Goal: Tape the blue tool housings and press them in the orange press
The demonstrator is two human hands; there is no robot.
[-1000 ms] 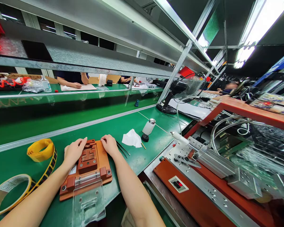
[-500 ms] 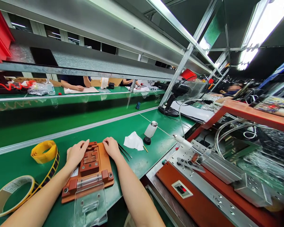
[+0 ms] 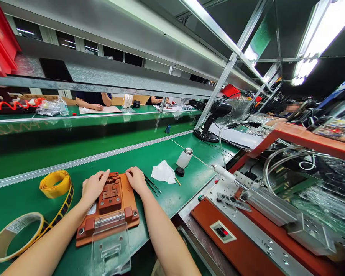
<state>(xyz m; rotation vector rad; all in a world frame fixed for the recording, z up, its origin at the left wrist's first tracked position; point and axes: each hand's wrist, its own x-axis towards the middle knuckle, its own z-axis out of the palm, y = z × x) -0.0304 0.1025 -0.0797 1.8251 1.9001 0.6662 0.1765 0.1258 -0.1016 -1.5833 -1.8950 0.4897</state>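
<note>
A reddish-brown fixture [image 3: 122,203] with a raised, slotted block [image 3: 110,195] in its middle lies on the green bench. Its clear hinged cover [image 3: 111,249] is folded down toward me, over the bench's front edge. My left hand [image 3: 94,188] rests along the fixture's left side, fingers together and closed against the block. At the far right corner, my right hand [image 3: 136,179] grips the fixture's edge with bent fingers. Black tweezers [image 3: 153,184] lie just right of that hand. What sits in the slots is too small to make out.
Left of the fixture are a yellow tape roll [image 3: 55,184] and a larger reel [image 3: 15,235]. To the right stand a white bottle [image 3: 185,158], a black cap [image 3: 179,171] and a white cloth [image 3: 163,171]. A brown-and-metal machine [image 3: 232,222] fills the right side.
The view has shifted very slightly. Both hands keep their places on the fixture, and nothing on the bench has visibly moved.
</note>
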